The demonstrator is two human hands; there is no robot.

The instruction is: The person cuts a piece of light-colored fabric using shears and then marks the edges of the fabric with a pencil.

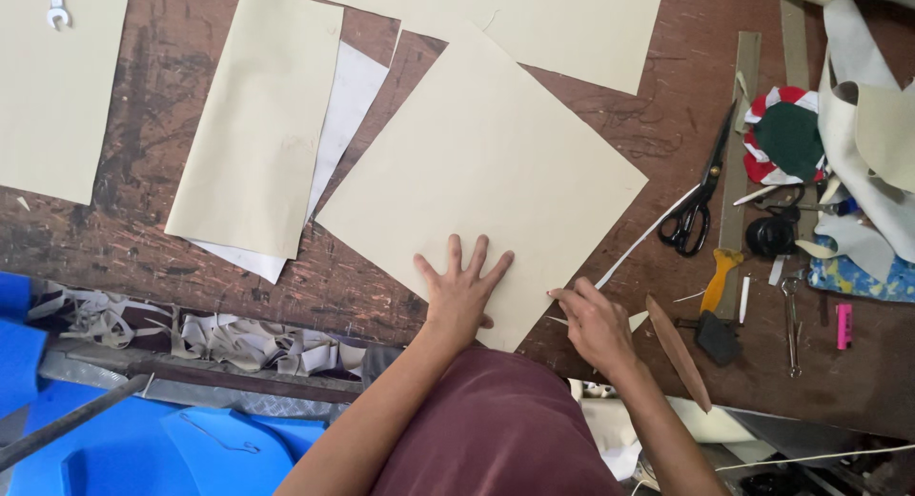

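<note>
Cream sheet (pixel 486 162) lies under the left hand (pixel 461 294), pressed flat with fingers spread, while the right hand (pixel 593 323), half curled, pinches its edge.

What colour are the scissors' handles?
Black, on the scissors; seen in the head view.

**Around my worn wooden bench**

On my scratched brown wooden table (pixel 610 124) lie other cream sheets: one long rectangular sheet (pixel 257 124) on top of a white sheet (pixel 348 101), one at the far left (pixel 52 86) with a small silver wrench (pixel 57 5) on it. To my right I see black-handled scissors (pixel 699 191), a wooden ruler (pixel 739 143), a red-white-green round cloth piece (pixel 783 139), an orange-handled tool (pixel 717 301) and a small pink marker (pixel 843 324). Pale strip scraps (pixel 219 339) pile at the near edge, above a blue plastic thing (pixel 191 439).
</note>
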